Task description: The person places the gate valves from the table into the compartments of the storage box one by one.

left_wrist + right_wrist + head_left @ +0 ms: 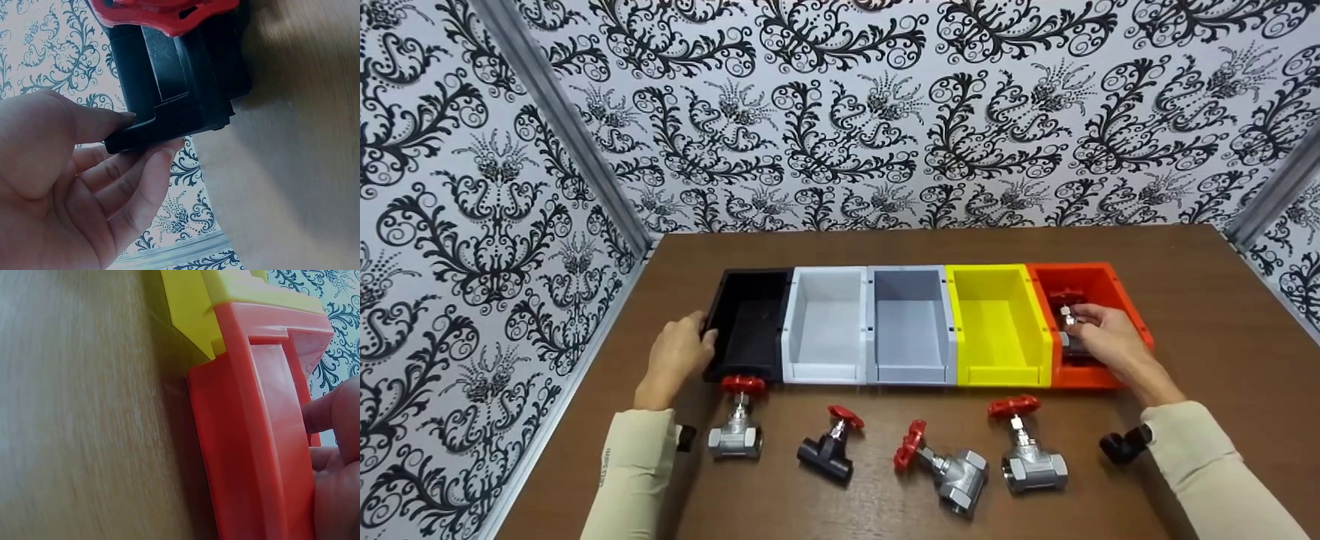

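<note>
At the left end of a row of bins, my left hand (679, 352) grips the side wall of the black bin (751, 330); the left wrist view shows the thumb (104, 122) on the inner side and the fingers outside. My right hand (1116, 343) reaches into the red bin (1086, 377) at the other end. There it pinches a metal valve (1067, 318) with a red handwheel, thumb and fingertips at the stem. The right wrist view hides this valve behind the red bin's front wall (284, 416).
Between the end bins stand a white bin (830, 330), a grey bin (911, 330) and a yellow bin (994, 330). In front lie silver valves (736, 441) (964, 478) (1035, 469) and a black-bodied valve (826, 456), all with red handwheels. Patterned walls (847, 112) enclose the brown table (900, 517).
</note>
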Demonstrator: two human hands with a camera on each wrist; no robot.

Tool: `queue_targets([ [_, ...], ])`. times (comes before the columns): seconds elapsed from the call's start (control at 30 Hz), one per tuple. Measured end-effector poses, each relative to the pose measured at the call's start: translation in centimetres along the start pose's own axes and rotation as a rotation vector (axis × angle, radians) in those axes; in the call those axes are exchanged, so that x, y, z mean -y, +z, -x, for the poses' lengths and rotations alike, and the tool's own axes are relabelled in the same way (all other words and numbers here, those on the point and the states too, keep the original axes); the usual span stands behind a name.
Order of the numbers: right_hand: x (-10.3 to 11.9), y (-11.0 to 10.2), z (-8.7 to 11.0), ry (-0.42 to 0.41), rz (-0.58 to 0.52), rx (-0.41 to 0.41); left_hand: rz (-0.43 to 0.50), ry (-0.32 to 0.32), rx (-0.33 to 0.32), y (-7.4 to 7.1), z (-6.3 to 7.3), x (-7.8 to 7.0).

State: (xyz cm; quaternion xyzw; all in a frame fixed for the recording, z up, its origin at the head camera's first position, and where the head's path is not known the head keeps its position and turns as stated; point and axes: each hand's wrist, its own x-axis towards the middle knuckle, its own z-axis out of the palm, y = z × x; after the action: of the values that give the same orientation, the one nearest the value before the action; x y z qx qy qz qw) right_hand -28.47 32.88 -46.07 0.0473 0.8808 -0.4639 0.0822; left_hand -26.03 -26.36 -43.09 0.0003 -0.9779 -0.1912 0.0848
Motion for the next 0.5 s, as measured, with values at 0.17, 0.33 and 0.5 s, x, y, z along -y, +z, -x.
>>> queue_targets([
  [0.17,0.1,0.0,0.2,-0.042,0.067,-0.021,0.000,0.004,-0.001,0.1,0.0,0.0],
  [0.33,0.4,-0.1,0.8,-0.121,0.174,-0.065,-0.012,0.003,0.022,0.1,0.0,0.0],
  [0.5,0.8,-0.4,1.6,-0.172,0.204,-0.099,-0.032,-0.004,0.041,0.0,0.0,0.0],
])
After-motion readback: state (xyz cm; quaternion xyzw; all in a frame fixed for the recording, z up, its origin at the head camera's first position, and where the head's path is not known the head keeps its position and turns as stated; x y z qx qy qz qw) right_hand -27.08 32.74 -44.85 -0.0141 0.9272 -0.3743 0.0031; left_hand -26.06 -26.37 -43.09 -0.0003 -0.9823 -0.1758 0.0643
